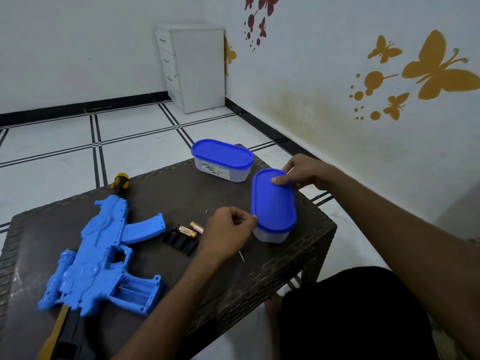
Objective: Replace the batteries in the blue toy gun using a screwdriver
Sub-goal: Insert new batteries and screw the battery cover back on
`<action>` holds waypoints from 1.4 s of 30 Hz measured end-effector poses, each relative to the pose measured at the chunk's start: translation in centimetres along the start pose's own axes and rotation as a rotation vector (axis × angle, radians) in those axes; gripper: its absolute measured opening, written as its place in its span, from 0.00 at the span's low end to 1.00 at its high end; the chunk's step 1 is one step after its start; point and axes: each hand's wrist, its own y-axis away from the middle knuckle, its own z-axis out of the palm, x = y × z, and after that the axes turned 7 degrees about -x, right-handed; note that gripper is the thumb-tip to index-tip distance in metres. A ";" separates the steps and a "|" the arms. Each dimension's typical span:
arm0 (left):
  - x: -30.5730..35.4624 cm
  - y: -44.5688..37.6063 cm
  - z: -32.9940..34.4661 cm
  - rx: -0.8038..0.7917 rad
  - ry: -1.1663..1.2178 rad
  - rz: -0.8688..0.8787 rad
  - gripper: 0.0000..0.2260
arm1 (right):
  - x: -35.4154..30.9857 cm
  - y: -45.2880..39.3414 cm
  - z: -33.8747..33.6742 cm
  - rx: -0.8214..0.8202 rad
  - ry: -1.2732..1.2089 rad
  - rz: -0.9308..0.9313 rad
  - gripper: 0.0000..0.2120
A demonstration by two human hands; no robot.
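Note:
The blue toy gun lies on the left of the dark table, its battery bay open and facing up. A black battery cover and gold batteries lie beside it. A thin metal screwdriver tip pokes out below my left hand. My left hand pinches the near rim of a blue-lidded clear container. My right hand grips the far end of its lid, thumb on top.
A second blue-lidded container stands at the table's far edge. A tiny screw lies mid-table. The table's right edge is close to the held container. A white drawer unit stands in the far corner, and my dark-clothed knee is at lower right.

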 end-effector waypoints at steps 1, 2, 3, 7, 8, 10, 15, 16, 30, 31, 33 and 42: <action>0.1 0.2 0.2 -0.003 -0.012 -0.012 0.08 | -0.4 -0.1 0.0 0.005 -0.022 -0.033 0.20; 0.2 0.4 0.4 0.001 -0.044 -0.024 0.10 | -0.9 -0.2 0.1 -0.009 -0.026 -0.057 0.19; 0.4 0.4 0.6 0.021 -0.084 -0.029 0.12 | -1.4 -0.3 0.2 -0.030 -0.014 -0.070 0.19; 1.3 -0.5 1.5 0.026 -0.205 0.014 0.29 | -2.7 -0.9 0.5 -0.112 0.033 -0.042 0.20; 1.6 -1.1 1.9 -0.005 -0.217 0.024 0.33 | -2.9 -0.9 0.6 -0.120 0.060 -0.032 0.21; 1.9 -1.9 3.0 -0.035 -0.260 0.007 0.49 | -3.2 -1.1 1.1 -0.104 0.143 -0.035 0.24; 2.1 -2.8 5.0 0.038 -0.315 0.016 0.62 | -3.3 -1.2 2.3 0.037 0.396 -0.052 0.20; 2.2 -2.8 5.0 0.041 -0.325 0.010 0.62 | -3.3 -1.1 2.4 0.057 0.422 -0.053 0.20; 2.3 -3.1 4.7 0.058 -0.434 -0.007 0.63 | -2.8 -0.3 1.6 0.139 0.239 -0.095 0.20; 2.4 -2.9 4.8 0.060 -0.439 0.002 0.62 | -2.7 -0.2 1.5 0.142 0.203 -0.099 0.20; 2.8 -2.5 4.9 0.062 -0.448 0.005 0.62 | -2.5 0.1 1.3 0.146 0.107 -0.120 0.20; 3.9 -1.8 4.9 0.128 -0.461 -0.033 0.56 | -2.6 2.0 1.1 0.049 -0.290 -0.158 0.11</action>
